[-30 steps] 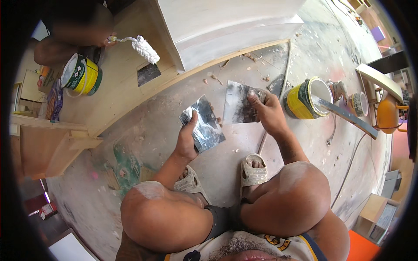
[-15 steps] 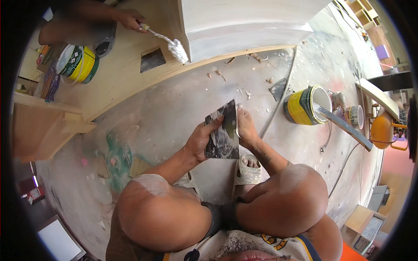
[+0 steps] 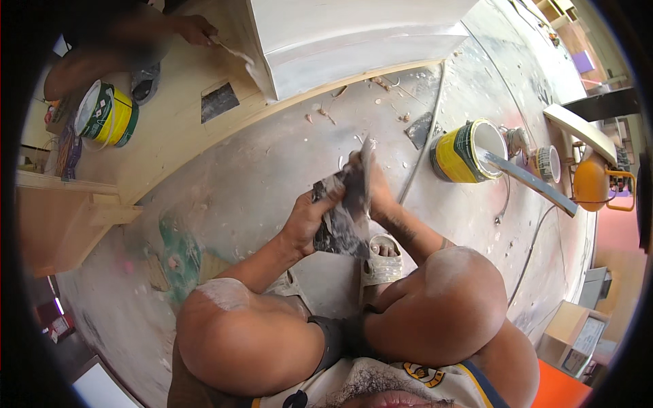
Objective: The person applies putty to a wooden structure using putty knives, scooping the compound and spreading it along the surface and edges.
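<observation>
Between my knees I hold a thin black sheet that looks like sandpaper, streaked with white. My left hand is closed on its left side, thumb across the face and fingers behind. At the upper right edge my right hand grips it, its fingers partly hidden and blurred. The sheet is creased and bent, not flat. Below it my sandaled feet rest on the stained floor.
At right a yellow-green bucket holds a long metal strip, with smaller tubs beyond. Upper left, a co-worker's hand holds a white-coated tool by a white panel. Another bucket stands there. A cable crosses the floor.
The sheet has gone from nearly flat to bent and crumpled, and my right hand has moved up its edge. The co-worker's tool has shifted up along the panel's edge. The whole view has shifted slightly.
</observation>
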Motion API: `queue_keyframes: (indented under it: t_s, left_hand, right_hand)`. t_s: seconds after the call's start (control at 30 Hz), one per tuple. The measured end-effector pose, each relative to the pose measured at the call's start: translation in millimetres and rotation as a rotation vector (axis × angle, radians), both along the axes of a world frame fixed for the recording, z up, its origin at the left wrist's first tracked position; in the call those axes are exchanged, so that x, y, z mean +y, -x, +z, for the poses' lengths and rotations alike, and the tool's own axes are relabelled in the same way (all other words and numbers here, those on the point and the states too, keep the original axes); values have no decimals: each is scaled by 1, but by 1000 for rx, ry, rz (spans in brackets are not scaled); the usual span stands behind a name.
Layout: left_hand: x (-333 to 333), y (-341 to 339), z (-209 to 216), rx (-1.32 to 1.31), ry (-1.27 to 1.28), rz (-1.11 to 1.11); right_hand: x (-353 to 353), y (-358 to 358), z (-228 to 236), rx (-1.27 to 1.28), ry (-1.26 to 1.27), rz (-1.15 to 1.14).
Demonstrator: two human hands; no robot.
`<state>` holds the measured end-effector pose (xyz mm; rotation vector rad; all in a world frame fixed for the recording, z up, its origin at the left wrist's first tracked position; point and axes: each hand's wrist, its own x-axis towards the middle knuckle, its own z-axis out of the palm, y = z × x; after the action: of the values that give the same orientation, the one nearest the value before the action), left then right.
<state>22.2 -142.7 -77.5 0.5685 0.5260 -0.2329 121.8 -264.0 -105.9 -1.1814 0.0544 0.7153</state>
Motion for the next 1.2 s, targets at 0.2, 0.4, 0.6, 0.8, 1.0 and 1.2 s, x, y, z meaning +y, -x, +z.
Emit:
queue_keyframes:
  t_s: [0.2, 0.4, 0.6, 0.8, 1.0, 1.2]
  left_hand:
    - [39, -14, 3, -129, 48, 162]
    - [35, -13, 2, -76, 8, 211]
    - [35, -16, -5, -29, -82, 386]
    - [22, -18, -16, 53, -272, 591]
    - [19, -14, -26, -5, -666, 648]
    - [22, -10, -21, -2, -964, 648]
  right_hand:
    - [-37, 23, -53, -244, 129, 293]
    - [-35, -11, -47, 163, -179, -194]
    - [-28, -11, -18, 99, -177, -331]
    - [-24, 24, -14, -116, -67, -290]
    - [-24, 33, 3, -534, 204, 3]
    - [-20, 31, 12, -748, -15, 88]
